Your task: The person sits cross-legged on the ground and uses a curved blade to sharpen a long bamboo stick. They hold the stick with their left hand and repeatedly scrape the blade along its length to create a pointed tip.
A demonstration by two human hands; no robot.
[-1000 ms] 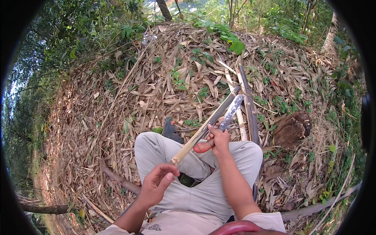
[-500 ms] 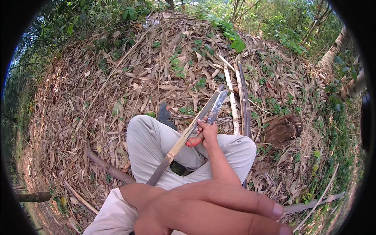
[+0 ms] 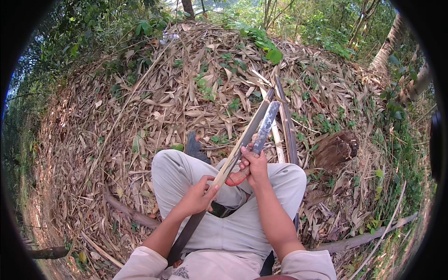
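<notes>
A long strip of what looks like split bamboo (image 3: 247,135), dark on one side and pale on the other, slants across my lap and points forward. My left hand (image 3: 198,196) is closed on its middle, thumb and fingers on opposite edges. In my right hand (image 3: 254,163) is a long knife (image 3: 268,122) with a worn grey blade pointing forward beside the strip. The knife's curved red handle end (image 3: 238,177) sticks out left of that hand. Some right fingertips lie against or very near the strip; exact contact is hidden.
I sit cross-legged, knees (image 3: 163,163) bent, on dry leaves (image 3: 140,116). Split strips (image 3: 285,116) lie ahead to the right, near a brown stump (image 3: 336,150). A branch (image 3: 130,210) lies at left, another (image 3: 368,238) at right. A dark shoe (image 3: 196,147) shows beyond my left knee.
My left hand, which loomed large across the near foreground with fingers outstretched, has come down and closed on the strip. The strip and knife have shifted slightly right.
</notes>
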